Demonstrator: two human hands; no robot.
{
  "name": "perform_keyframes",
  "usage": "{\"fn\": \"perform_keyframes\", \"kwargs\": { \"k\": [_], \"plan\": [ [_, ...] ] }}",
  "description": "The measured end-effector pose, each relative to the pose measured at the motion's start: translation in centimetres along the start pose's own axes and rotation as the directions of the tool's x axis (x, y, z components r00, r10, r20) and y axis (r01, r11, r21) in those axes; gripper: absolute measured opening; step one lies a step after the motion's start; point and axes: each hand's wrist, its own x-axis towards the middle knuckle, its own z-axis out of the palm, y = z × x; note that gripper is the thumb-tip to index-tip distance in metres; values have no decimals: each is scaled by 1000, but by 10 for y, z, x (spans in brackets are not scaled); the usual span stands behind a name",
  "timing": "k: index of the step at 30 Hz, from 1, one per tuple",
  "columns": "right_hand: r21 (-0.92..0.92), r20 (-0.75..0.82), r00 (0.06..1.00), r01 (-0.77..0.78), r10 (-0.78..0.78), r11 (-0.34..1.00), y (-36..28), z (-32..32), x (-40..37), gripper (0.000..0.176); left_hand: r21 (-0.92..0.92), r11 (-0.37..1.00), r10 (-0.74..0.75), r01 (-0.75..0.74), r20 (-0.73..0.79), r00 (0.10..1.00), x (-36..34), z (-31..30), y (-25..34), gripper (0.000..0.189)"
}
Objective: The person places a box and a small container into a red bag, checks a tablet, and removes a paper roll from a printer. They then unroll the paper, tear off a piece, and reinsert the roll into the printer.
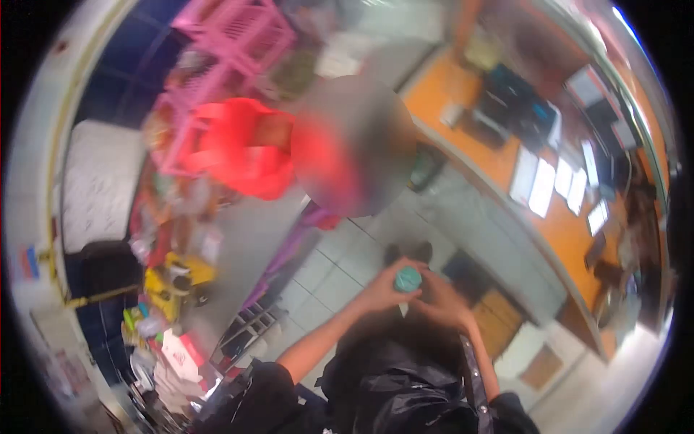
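Note:
A small round green object (pixel 408 279) is held in front of the body, between both hands. My left hand (pixel 390 288) curves around its left side with the fingers wrapped on it. From the right, my right hand (pixel 439 300) closes on the same object, fingers bent toward it. Just below the object a small white tip (pixel 403 309) shows between the hands. Blur hides the finer details of the green object. A dark shiny garment or bag (pixel 397 376) covers the lap area beneath the hands.
An orange-topped counter (pixel 441 79) with a dark device (pixel 513 98) and papers (pixel 541 186) runs along the right. Left stand a grey table (pixel 249 239), a red bag (pixel 253 163) and pink crates (pixel 238 36). A grey blurred patch covers the upper middle.

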Motion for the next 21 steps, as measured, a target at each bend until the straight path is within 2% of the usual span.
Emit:
{"fn": "perform_keyframes", "kwargs": {
  "k": [1, 2, 4, 6, 7, 8, 9, 10, 11, 14, 17, 20, 21],
  "plan": [
    [-49, -45, 985, 164, -166, 985, -13, -13, -6, 58, 68, 998, 16, -15, -12, 1000, -14, -2, 1, 35],
    [18, -188, 975, 124, -118, 992, -11, -11, -17, 52, 116, 993, 1, 0, -11, 1000, -30, -6, 6, 35],
    [372, -92, 996, 21, 15, 928, -23, -17, -34, 43, 187, 982, -38, 33, 21, 999, -48, -3, 13, 35],
    [97, -65, 997, 44, -38, 994, -58, -8, -43, 37, 319, 947, -32, 29, 5, 999, -55, 6, 25, 40],
    [-83, -83, 979, 178, -185, 980, -54, 1, -43, 36, 382, 924, -29, 21, 14, 999, -57, 12, 28, 41],
    [-75, -93, 979, 178, -184, 981, -60, 7, -46, 33, 443, 896, -29, 14, 29, 999, -60, 19, 31, 43],
    [-61, -105, 982, 150, -156, 987, -59, 11, -45, 31, 439, 898, -1, 2, -2, 1000, -59, 20, 27, 45],
    [-44, -133, 984, 110, -115, 993, -59, 13, -49, 30, 335, 942, -24, 19, 10, 1000, -62, 17, 43, 44],
    [-17, -164, 983, 86, -88, 996, -69, 11, -55, 28, 370, 928, -31, 33, -12, 999, -64, 18, 48, 44],
    [-223, -79, 942, 301, -325, 927, -72, 3, -64, 30, 507, 861, -29, 30, -10, 1000, -63, 20, 59, 43],
    [-306, -64, 929, 330, -366, 893, -69, 2, -64, 31, 561, 828, -20, 5, 21, 1000, -60, 14, 71, 44],
    [-232, -25, 941, 323, -338, 917, -85, -16, -68, 32, 603, 798, -53, -8, 84, 995, -53, 12, 79, 45],
    [-261, -55, 942, 307, -332, 915, -83, -16, -68, 30, 599, 801, -55, -21, 107, 993, -49, 15, 85, 44]
  ]
}}
